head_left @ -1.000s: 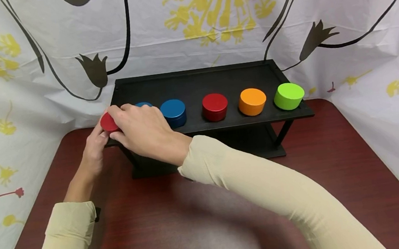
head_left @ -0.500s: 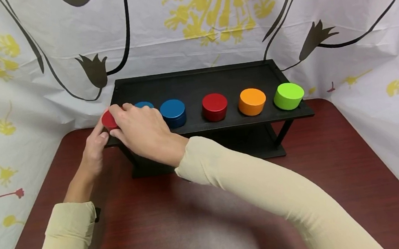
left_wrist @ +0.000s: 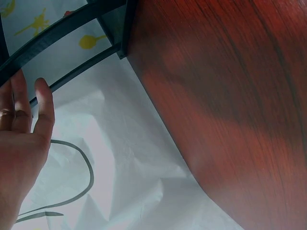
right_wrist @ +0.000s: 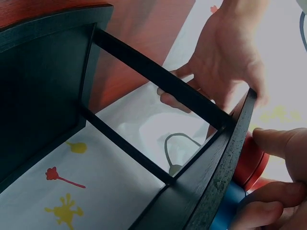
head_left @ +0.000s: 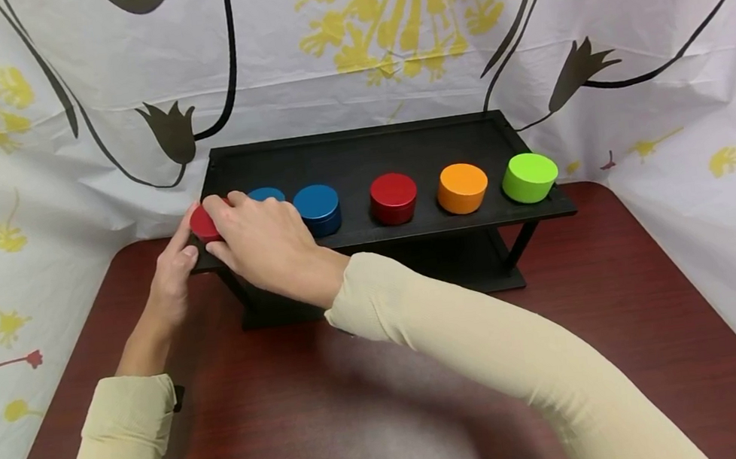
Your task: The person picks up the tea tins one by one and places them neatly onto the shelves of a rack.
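My right hand reaches across to the shelf's left end and grips a round red tin between thumb and fingers. In the right wrist view that red tin shows at the shelf edge beside a blue tin. My left hand is at the left end of the black shelf, index finger straight up beside the red tin. Its thumb touches the shelf's edge; the other fingers hang loosely below. The right hand partly hides a blue tin behind it.
Along the shelf's front stand another blue tin, a second red tin, an orange tin and a lime green tin. A lower shelf sits beneath. Patterned white cloth surrounds the dark red table.
The gripped red tin has shifted slightly to the right along the shelf with my right hand. My left hand stays nearly still, and the head view has turned a little.
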Action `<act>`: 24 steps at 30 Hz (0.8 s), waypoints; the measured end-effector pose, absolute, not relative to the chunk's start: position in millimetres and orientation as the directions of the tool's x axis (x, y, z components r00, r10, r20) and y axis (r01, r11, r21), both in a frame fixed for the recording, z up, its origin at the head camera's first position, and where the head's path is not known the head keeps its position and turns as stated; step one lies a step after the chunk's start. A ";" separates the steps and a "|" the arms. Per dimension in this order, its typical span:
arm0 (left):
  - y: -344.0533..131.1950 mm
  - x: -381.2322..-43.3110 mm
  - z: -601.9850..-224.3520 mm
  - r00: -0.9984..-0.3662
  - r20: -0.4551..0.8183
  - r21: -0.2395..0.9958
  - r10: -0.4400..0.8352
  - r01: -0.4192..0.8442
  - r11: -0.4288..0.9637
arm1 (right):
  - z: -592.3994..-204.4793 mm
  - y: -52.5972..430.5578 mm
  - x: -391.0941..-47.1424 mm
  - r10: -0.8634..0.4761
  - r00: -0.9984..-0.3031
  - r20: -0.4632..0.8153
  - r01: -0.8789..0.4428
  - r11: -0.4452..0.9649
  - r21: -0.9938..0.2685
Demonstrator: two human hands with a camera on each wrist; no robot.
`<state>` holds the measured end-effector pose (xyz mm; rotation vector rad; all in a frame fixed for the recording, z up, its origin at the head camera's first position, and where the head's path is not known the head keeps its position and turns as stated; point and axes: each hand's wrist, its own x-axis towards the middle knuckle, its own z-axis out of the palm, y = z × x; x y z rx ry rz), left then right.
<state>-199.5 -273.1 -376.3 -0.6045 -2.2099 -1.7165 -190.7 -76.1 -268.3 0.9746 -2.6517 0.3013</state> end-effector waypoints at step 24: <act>-272.0 -198.8 -377.3 -0.875 0.459 0.867 0.153 0.478 0.138 | -266.1 -39.5 -157.3 -0.641 -0.624 0.447 -0.751 0.649 -0.117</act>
